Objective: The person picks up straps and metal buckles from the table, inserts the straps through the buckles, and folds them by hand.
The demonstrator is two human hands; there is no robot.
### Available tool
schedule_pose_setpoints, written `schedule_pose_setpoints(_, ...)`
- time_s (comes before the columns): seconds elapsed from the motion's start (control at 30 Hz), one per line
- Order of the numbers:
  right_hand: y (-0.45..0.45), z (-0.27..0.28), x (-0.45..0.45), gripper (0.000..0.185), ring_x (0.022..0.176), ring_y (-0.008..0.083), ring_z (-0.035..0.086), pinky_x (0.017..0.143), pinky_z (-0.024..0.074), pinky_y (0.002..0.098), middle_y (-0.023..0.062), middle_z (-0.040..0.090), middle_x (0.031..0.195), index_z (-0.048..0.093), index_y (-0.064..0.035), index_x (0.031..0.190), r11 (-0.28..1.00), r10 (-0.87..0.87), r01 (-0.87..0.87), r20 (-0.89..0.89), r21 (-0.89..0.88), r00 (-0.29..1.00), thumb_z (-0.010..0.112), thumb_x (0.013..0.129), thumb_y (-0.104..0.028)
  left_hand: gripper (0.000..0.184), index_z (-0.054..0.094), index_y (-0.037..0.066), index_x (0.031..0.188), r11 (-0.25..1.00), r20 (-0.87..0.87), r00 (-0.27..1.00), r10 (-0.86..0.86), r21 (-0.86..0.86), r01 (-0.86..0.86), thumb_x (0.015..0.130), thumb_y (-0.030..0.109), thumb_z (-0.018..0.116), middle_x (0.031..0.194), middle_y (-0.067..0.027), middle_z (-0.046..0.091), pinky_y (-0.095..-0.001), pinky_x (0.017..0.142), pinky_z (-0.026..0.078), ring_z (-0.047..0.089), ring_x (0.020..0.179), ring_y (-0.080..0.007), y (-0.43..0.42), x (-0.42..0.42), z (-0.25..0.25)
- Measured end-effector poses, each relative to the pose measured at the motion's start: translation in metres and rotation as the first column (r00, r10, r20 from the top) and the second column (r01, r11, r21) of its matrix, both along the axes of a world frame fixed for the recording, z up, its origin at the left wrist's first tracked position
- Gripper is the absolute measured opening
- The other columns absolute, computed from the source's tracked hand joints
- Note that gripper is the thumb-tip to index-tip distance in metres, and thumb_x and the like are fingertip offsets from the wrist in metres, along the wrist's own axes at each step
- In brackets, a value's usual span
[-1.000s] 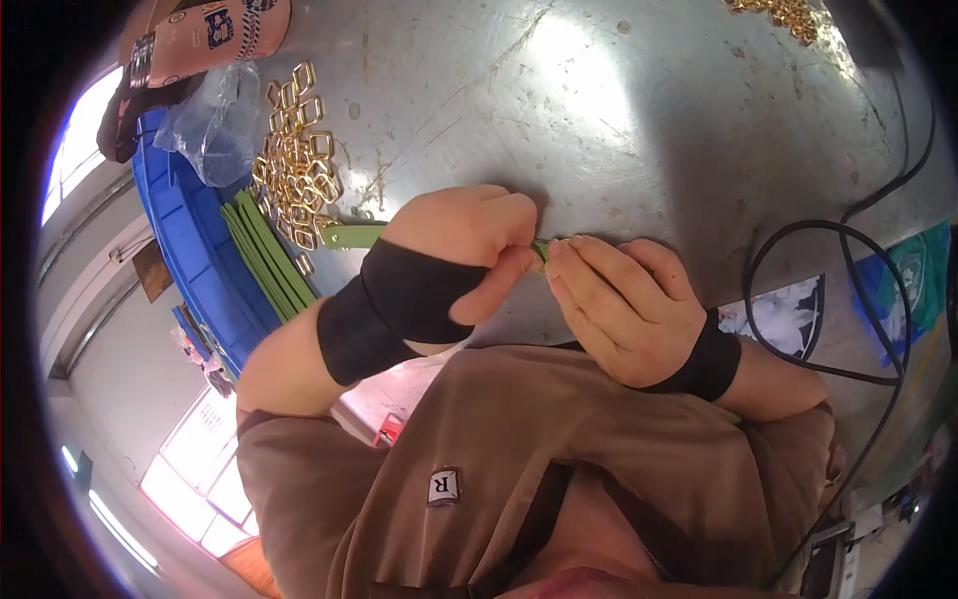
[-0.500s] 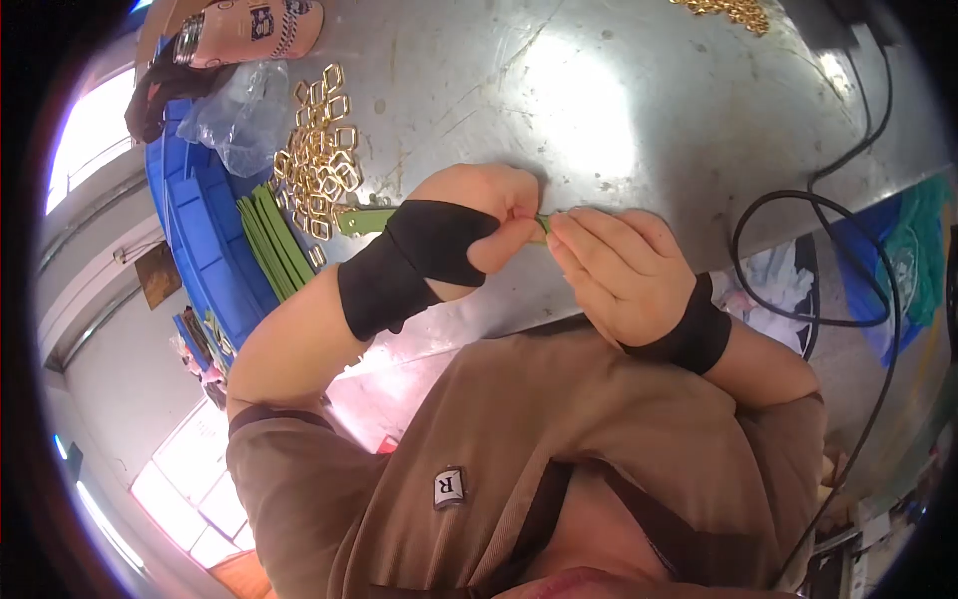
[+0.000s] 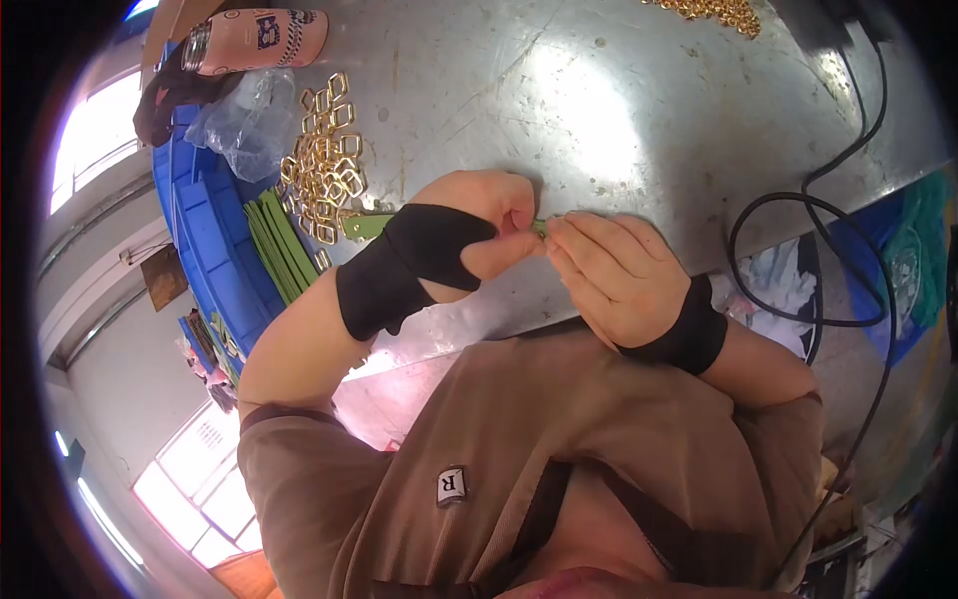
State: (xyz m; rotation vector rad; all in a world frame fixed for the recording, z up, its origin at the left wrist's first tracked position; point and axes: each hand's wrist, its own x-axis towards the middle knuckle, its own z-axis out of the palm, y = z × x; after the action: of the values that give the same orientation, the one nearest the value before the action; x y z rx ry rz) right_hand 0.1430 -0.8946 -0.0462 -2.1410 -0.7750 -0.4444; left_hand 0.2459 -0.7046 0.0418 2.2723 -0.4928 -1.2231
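Observation:
Both hands meet over the metal table's near part. My left hand (image 3: 489,225), in a black wrist wrap, is closed with thumb and fingers pinching a narrow green strap (image 3: 365,227). One end of the strap, with small holes or dots, sticks out to the left beyond the wrist. A short bit of it shows between the hands. My right hand (image 3: 624,275), also wrapped in black at the wrist, has its fingers pressed together on that bit, back of the hand upward. The fingers hide most of what they grip.
Gold rectangular rings (image 3: 324,165) lie piled left of the hands, beside several green straps (image 3: 274,240) at a blue bin (image 3: 215,235). A clear plastic bag (image 3: 249,125) and a pink bottle (image 3: 264,42) stand behind. Small gold pieces (image 3: 714,12) lie at the far edge. A black cable (image 3: 738,235) loops at right.
The hands stay together on the strap. My left thumb has shifted right, closer to the right fingertips, and less of the strap shows between them. The view has shifted slightly.

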Motion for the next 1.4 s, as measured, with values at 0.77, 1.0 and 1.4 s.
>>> schedule_pose_setpoints(0.77, -0.004, -0.009, 0.001, 0.019, 0.102, 0.0289, 0.067, 0.084, 0.0563, 0.0364, 0.0165, 0.068, 0.110, 0.069, 0.0069, 0.095, 0.999, 0.014, -0.013, -0.011, 0.046, 1.000, 0.067, 0.078, 0.000, 0.022, 0.053, 0.002, 0.076, 0.951, 0.048, 0.954, -0.295, 0.116, 0.288, 0.080, 0.019, 0.067, 0.067, -0.0186, 0.057, -0.0442, 0.059, 0.044, 0.058, 0.067, -0.0419, -0.022, 0.022, -0.012)
schedule_pose_setpoints(1.0, -0.003, -0.009, 0.000, 0.024, 0.101, 0.0286, 0.067, 0.084, 0.0549, 0.0362, 0.0160, 0.067, 0.112, 0.068, 0.0067, 0.100, 0.999, -0.002, 0.002, -0.007, 0.032, 1.000, 0.065, 0.077, 0.001, 0.024, 0.051, 0.002, 0.079, 0.925, 0.052, 0.926, -0.374, 0.097, 0.368, 0.079, 0.020, 0.067, 0.067, -0.0195, 0.055, -0.0460, 0.061, 0.044, 0.058, 0.071, -0.0435, -0.020, 0.018, -0.018)
schedule_pose_setpoints(1.4, 0.005, -0.001, -0.010, 0.026, 0.101, 0.0286, 0.065, 0.082, 0.0536, 0.0362, 0.0131, 0.066, 0.112, 0.069, 0.0029, 0.100, 0.998, -0.041, 0.040, 0.021, 0.038, 0.999, 0.067, 0.075, 0.001, 0.028, 0.057, 0.005, 0.096, 0.971, 0.522, 0.842, -0.135, -0.101, 0.218, 0.074, 0.016, 0.071, 0.094, -0.0146, 0.057, -0.0427, 0.076, 0.047, 0.058, 0.088, -0.0378, 0.007, -0.033, -0.009)
